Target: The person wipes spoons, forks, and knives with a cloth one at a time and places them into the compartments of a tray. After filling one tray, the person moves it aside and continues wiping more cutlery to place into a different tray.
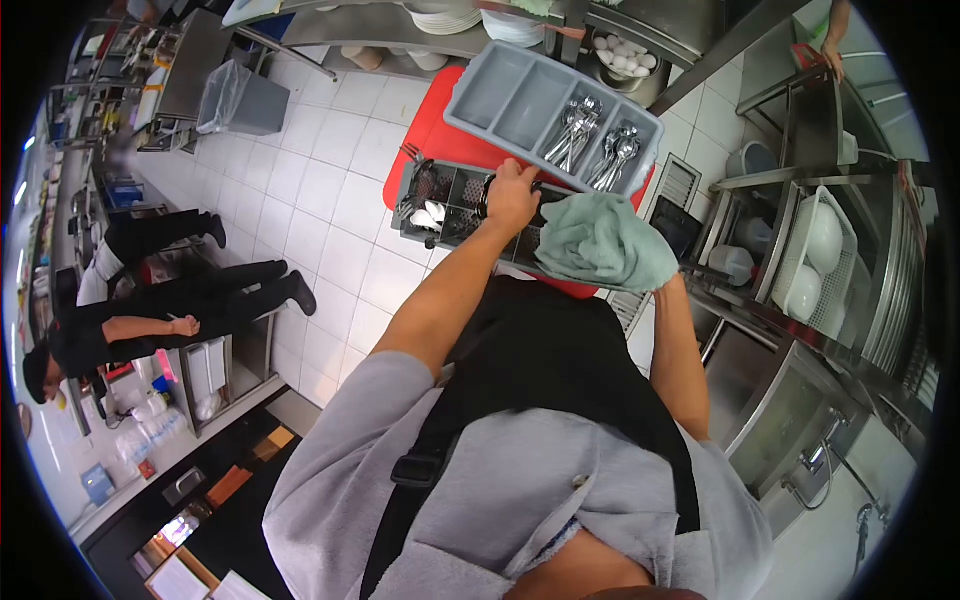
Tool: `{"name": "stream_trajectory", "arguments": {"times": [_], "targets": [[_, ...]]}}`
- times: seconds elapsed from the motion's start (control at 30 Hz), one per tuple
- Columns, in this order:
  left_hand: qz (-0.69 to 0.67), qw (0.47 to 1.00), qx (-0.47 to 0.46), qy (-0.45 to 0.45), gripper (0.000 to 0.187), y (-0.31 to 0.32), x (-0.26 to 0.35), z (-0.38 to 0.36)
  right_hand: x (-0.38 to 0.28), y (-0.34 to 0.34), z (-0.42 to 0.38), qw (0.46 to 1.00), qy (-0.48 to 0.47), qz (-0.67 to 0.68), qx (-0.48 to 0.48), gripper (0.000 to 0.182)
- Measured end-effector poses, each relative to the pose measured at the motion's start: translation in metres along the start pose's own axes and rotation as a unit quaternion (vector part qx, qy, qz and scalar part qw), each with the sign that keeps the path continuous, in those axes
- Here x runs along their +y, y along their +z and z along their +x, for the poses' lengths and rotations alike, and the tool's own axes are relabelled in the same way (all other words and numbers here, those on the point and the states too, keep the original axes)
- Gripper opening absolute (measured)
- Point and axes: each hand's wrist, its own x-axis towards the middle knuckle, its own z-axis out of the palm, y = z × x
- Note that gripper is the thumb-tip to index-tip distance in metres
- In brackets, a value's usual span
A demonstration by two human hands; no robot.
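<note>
A dark grey cutlery holder with several compartments stands on a red surface. My left hand is over the middle of this holder with its fingers curled down. Whatever it grips is hidden. Forks stick out at the holder's left end, near some white spoons. A pale green cloth covers my right hand, which holds it over the holder's right end; the fingers are out of sight. Just beyond lies a light grey cutlery tray with metal spoons in two compartments.
Past the tray, a steel shelf carries stacked plates and a bowl of eggs. A rack with a white basket is at right. A grey bin stands on the tiled floor. Another person in black is at left.
</note>
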Motion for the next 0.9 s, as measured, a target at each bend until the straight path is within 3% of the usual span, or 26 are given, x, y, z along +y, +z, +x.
{"name": "stream_trajectory", "arguments": {"times": [0.03,0.1,0.13,0.17,0.2,0.23,0.3,0.43,0.5,0.6,0.73,0.77,0.83,0.87,0.9], "targets": [[0.067,0.997,-0.035,0.001,0.044,0.001,0.006,0.007,-0.021,-0.001,-0.004,0.989,-0.065,-0.134,0.017,0.052],[0.214,0.973,-0.09,0.007,0.026,0.026,-0.004,0.017,-0.052,-0.006,-0.011,0.918,-0.192,-0.338,0.079,0.057],[0.26,0.96,-0.101,0.004,0.028,0.028,-0.005,0.018,-0.065,-0.007,-0.016,0.882,-0.242,-0.387,0.116,0.059],[0.298,0.952,-0.075,0.008,0.032,0.032,-0.007,0.017,-0.025,-0.026,-0.016,0.884,-0.236,-0.398,0.058,0.071],[0.293,0.953,-0.074,0.009,0.035,0.038,-0.01,0.017,-0.041,-0.019,-0.011,0.83,-0.301,-0.456,0.109,0.076],[0.281,0.955,-0.094,0.014,0.036,0.035,-0.01,0.016,-0.043,-0.025,-0.01,0.827,-0.306,-0.466,0.071,0.06],[0.211,0.972,-0.103,0.032,0.03,0.022,-0.003,0.01,-0.027,-0.013,0.013,0.813,-0.13,-0.566,0.039,0.047],[0.096,0.992,-0.069,0.049,0.021,0.01,-0.003,-0.004,-0.034,0.008,0.028,0.815,-0.315,-0.483,0.051,0.035],[0.065,0.994,-0.054,0.066,0.019,0.009,-0.008,0.002,0.0,0.016,0.032,0.908,-0.233,-0.341,0.064,0.029],[0.027,0.991,-0.037,0.126,0.018,-0.01,-0.011,0.01,0.044,0.025,0.061,0.831,-0.268,-0.483,0.071,0.028],[-0.042,0.97,-0.083,0.224,0.015,-0.08,0.025,0.027,0.014,0.047,0.091,0.767,-0.255,-0.589,-0.017,0.017],[-0.056,0.965,-0.092,0.24,0.014,-0.088,0.032,0.032,-0.012,0.056,0.092,0.821,-0.207,-0.531,-0.039,0.019],[-0.125,0.962,-0.098,0.22,0.011,-0.099,0.035,0.038,-0.013,0.048,0.082,0.926,-0.232,-0.292,-0.052,0.021],[-0.159,0.957,-0.11,0.215,0.011,-0.105,0.033,0.037,-0.013,0.043,0.079,0.955,-0.239,-0.165,-0.06,0.022],[-0.192,0.951,-0.123,0.21,0.011,-0.125,0.037,0.031,-0.024,0.041,0.078,0.955,-0.227,-0.175,-0.07,0.023]]}}
